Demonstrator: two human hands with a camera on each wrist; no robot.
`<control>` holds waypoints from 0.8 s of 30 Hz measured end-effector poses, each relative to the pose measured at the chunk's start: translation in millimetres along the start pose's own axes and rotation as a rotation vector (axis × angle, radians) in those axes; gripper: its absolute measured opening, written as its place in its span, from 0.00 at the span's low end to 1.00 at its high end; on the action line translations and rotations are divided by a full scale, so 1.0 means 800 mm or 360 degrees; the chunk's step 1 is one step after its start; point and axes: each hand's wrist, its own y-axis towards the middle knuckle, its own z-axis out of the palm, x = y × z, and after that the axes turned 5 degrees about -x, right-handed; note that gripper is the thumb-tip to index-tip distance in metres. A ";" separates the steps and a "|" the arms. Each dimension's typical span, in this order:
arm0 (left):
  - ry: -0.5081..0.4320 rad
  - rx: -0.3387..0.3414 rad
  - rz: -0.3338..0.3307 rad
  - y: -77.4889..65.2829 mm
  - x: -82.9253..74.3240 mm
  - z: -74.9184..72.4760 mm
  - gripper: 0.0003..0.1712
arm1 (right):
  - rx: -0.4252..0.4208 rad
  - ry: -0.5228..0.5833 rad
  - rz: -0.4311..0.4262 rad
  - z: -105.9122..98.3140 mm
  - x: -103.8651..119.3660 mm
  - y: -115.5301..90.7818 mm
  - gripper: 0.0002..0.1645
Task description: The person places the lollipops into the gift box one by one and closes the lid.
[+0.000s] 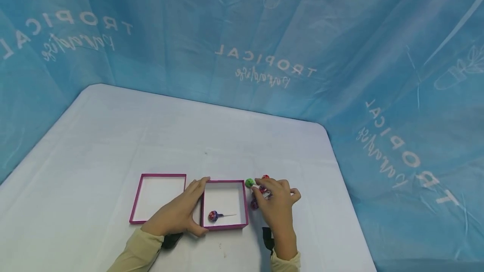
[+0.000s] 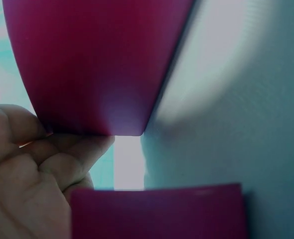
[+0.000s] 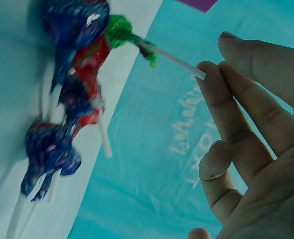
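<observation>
A square magenta-edged box (image 1: 246, 205) with a white inside holds one red-and-blue wrapped lollipop (image 1: 213, 216), its stick pointing right. My left hand (image 1: 179, 213) grips the box's left side, thumb at the near corner and fingers at the far one. In the left wrist view those fingers (image 2: 62, 159) touch the edge of the magenta wall (image 2: 97, 64). Just right of the box, my right hand (image 1: 277, 205) is over a group of lollipops. A fingertip meets the stick end of the green lollipop (image 3: 119, 31), with the thumb apart from it. Several blue-and-red lollipops (image 3: 47, 147) lie close by.
To the left lies a second shallow magenta-edged tray or lid (image 1: 159, 175), partly behind my left hand. White cloth covers the table (image 1: 227, 137). Blue printed curtains (image 1: 189, 32) hang behind it and at both sides.
</observation>
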 end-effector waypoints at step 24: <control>0.0009 0.0020 0.0013 0.004 0.005 0.002 0.76 | 0.0184 -0.0292 0.0543 -0.017 -0.058 -0.012 0.19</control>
